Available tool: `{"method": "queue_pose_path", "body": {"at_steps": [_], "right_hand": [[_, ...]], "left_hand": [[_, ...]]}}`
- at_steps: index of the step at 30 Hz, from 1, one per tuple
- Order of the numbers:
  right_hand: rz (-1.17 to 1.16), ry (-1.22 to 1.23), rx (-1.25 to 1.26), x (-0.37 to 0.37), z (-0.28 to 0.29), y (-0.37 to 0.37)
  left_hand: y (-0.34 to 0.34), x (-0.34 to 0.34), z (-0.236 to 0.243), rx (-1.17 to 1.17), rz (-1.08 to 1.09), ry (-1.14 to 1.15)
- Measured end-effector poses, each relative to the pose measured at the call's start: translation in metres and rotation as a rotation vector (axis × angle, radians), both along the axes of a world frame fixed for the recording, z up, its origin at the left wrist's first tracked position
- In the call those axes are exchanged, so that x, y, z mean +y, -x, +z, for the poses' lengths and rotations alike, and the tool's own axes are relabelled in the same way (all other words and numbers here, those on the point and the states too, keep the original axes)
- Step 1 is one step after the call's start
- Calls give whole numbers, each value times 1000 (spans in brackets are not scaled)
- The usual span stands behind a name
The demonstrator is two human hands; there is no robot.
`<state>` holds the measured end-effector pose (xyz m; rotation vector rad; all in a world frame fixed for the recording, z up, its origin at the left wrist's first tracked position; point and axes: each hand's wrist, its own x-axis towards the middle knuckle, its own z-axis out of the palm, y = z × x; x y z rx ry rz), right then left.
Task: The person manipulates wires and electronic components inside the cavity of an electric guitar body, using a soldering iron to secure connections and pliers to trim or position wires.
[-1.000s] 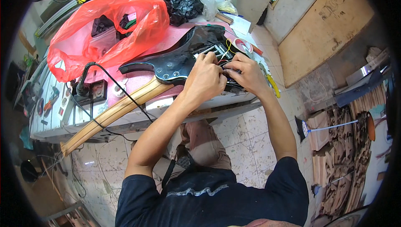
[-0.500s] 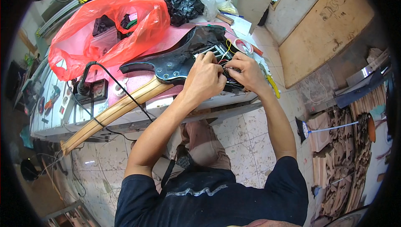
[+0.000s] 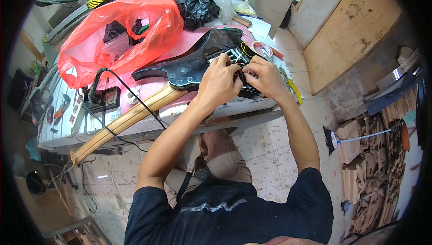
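Note:
A dark electric guitar point(image 3: 177, 67) lies back up on the table, its pale wooden neck point(image 3: 130, 120) reaching past the front edge at the left. Both my hands work over the body's right end, amid thin wires. My left hand point(image 3: 220, 77) is closed, its fingertips pinched beside a bit of red wire. Facing it, my right hand point(image 3: 262, 74) is also closed in a pinch at the wiring. The fingers hide most of what they grip. A yellow wire point(image 3: 243, 49) loops up behind them, near metal springs point(image 3: 232, 54) in the body.
A red plastic bag point(image 3: 74, 60) and a black bag point(image 3: 196, 8) sit at the back. At the left a black corded tool point(image 3: 94, 93) stands in a holder, its cable crossing the neck. Yellow-handled pliers point(image 3: 294, 91) and a tape roll point(image 3: 262, 49) lie right of the guitar.
My hands stay at the same spot on the guitar, with only small finger shifts. The whole view has turned slightly.

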<state>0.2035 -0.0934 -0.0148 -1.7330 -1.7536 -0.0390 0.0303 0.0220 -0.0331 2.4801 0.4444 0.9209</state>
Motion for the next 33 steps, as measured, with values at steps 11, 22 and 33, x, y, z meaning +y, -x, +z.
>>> {"method": "queue_pose_path", "body": {"at_steps": [11,22,33], "right_hand": [[-29,-14,-38,1,0,1],[-26,5,-97,5,5,2],[-32,89,25,-1,7,-1]], "left_hand": [[-3,6,4,90,-55,51],[-3,9,1,66,-82,63],[-3,9,-3,29,-86,45]]}}
